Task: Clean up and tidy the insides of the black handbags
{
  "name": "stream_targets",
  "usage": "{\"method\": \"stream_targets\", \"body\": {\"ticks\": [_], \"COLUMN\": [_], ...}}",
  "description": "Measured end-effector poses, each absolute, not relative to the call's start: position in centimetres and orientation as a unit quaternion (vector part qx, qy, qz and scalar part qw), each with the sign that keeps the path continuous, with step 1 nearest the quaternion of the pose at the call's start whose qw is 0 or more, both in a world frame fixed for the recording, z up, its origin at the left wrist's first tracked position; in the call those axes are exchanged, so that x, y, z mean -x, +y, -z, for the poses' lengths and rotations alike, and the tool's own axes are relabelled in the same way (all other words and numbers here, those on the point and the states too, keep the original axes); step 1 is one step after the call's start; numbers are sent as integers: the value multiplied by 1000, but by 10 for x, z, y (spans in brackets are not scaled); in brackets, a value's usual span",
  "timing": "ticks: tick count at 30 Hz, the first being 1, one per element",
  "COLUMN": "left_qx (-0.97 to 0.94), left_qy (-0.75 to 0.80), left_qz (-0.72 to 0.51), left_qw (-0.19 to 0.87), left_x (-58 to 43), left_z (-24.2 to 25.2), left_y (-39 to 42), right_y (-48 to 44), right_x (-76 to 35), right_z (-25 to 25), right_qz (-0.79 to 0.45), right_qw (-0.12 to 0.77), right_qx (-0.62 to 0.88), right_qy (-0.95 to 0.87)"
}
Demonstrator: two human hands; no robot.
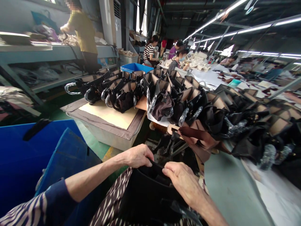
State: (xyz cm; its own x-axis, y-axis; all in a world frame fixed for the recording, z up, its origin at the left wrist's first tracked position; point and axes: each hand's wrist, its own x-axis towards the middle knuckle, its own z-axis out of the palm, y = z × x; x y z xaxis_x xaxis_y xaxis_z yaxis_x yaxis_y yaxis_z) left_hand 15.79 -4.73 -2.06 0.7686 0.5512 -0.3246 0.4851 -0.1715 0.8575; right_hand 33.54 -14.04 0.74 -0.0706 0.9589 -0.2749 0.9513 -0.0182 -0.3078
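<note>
A black bag (150,194) rests on my lap, its mouth facing up. My left hand (138,157) pinches the far rim of the bag near its left corner, thumb and fingers closed on the edge. My right hand (180,179) grips the rim on the right side, fingers closed over it. Between the two hands the opening shows a dark interior whose contents I cannot make out. A piece of clear plastic wrap (183,210) lies against the lower front of the bag.
Rows of black bags (124,97) with wrapped handles cover the tables ahead and right. A brown bag piece (199,138) hangs near the grey-green table edge (225,182). Blue bins (30,157) stand at left. A covered cart (105,116) stands ahead. Several people work farther off.
</note>
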Motion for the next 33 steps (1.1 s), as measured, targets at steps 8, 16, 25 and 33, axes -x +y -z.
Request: {"method": "stream_targets", "body": {"ticks": [8,16,25,33], "left_qx": [-826,-921,-727,-724], "left_qy": [301,243,371,492], "left_qz": [-48,-80,-399,-344], "left_qw": [475,293,417,339], "left_x": [-165,-171,-182,-188], "left_z": [0,-19,-37,50], "left_y": [-56,-47,-37,-104], "right_y": [-123,-106,-86,-74], "right_x": [-316,-320,-332,-328], "right_z": [-13,-25,-57,-42], "right_qz": [-196,-299,-59,-29], "right_qw": [-42,25,-74,-97], "right_qx": [647,657,767,783], "right_qy": [-736,-692,-635,-614]}}
